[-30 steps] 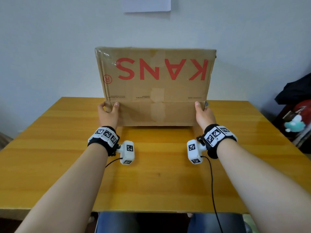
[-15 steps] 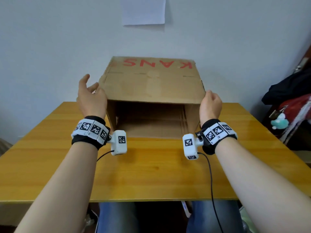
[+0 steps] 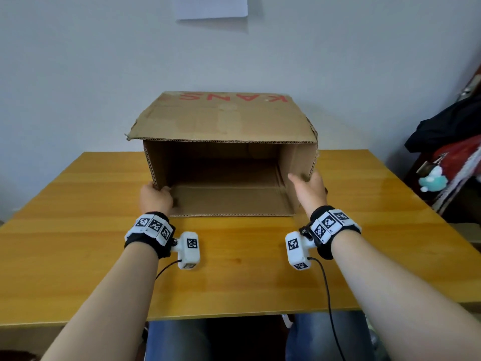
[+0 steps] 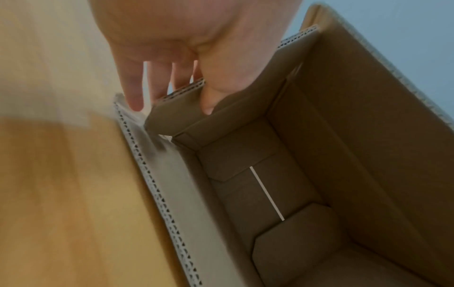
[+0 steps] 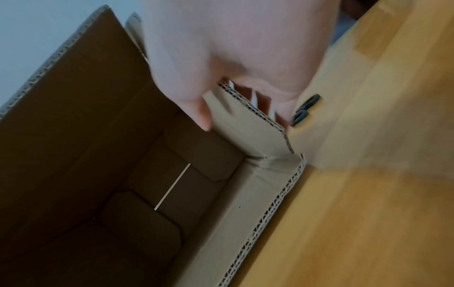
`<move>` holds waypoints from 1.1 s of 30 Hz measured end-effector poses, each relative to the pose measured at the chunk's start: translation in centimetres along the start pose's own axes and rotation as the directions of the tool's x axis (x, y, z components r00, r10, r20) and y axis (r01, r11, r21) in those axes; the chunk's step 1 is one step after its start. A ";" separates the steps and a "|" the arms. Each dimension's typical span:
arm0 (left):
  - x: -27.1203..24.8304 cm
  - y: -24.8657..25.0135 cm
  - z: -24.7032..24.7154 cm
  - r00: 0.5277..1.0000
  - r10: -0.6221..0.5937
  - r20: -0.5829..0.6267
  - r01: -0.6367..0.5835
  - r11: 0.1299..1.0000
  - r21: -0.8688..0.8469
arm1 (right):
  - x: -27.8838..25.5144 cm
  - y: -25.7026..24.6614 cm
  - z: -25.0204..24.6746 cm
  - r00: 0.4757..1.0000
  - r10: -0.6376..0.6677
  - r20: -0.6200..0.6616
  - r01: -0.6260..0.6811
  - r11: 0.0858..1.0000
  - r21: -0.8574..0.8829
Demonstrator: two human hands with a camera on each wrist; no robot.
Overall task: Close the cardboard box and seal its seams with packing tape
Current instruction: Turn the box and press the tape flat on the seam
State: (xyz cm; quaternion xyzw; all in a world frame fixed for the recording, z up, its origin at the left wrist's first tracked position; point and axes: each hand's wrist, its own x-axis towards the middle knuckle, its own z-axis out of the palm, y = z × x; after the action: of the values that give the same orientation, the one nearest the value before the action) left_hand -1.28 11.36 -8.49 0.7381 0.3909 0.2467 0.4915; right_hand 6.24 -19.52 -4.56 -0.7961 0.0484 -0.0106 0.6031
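Observation:
A brown cardboard box (image 3: 221, 121) with red "KANS" print lies on its side on the wooden table (image 3: 78, 243), its open end facing me. The top flap juts forward and the bottom flap (image 3: 229, 201) lies flat on the table. My left hand (image 3: 160, 191) pinches the lower edge of the left side flap (image 3: 156, 162). In the left wrist view the thumb (image 4: 209, 97) is inside this flap (image 4: 181, 116) and the fingers outside. My right hand (image 3: 304, 182) grips the right side flap (image 3: 299, 162) the same way, thumb (image 5: 196, 108) inside. The box looks empty inside.
A white sheet (image 3: 210, 6) hangs on the wall behind the box. At the right, beyond the table edge, are dark clothing (image 3: 447, 126), a red bag (image 3: 460, 157) and a small plush toy (image 3: 432, 181). No tape is in view.
The box tipped back from standing upright to lying on its side with the opening toward me. Both hands dropped from its outer sides to the side flaps.

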 end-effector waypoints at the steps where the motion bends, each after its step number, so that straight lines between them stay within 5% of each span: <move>1: 0.0 -0.4 0.0 1.000 -0.024 0.008 0.023 1.000 0.018 | 0.6 0.7 0.2 0.998 0.060 0.025 -0.059 0.997 -0.055; 4: -0.3 -0.9 -0.1 0.998 -0.066 0.002 0.066 0.997 0.034 | 1.2 2.1 0.6 0.982 0.179 0.063 -0.170 0.977 -0.126; 11: -2.4 1.6 -1.9 0.995 -0.007 -0.099 0.000 0.998 -0.070 | 0.4 0.5 0.3 0.998 0.046 -0.048 -0.047 0.998 -0.030; 21: -3.1 7.2 -6.3 0.925 0.239 -0.295 -0.267 0.962 -0.059 | -1.0 -4.6 -0.5 0.969 -0.159 -0.190 0.202 0.951 0.234; 24: -2.7 9.9 -6.9 0.881 0.306 -0.360 -0.393 0.898 -0.199 | -0.7 -6.3 -0.9 0.956 -0.198 -0.215 0.265 0.897 0.353; 28: -1.3 11.6 -5.6 0.922 0.247 -0.298 -0.349 0.862 -0.367 | 0.3 -7.2 -0.4 0.937 -0.234 -0.259 0.328 0.844 0.424; 33: 0.4 10.5 -2.4 0.961 0.204 -0.184 -0.263 0.879 -0.399 | 3.0 -5.5 0.1 0.941 -0.227 -0.252 0.307 0.888 0.342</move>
State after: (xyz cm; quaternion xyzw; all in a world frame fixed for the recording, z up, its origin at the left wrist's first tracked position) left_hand 0.71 10.75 2.12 0.6383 0.2695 0.4324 0.5770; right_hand 9.63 -18.25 0.60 -0.6590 -0.0030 -0.1849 0.7291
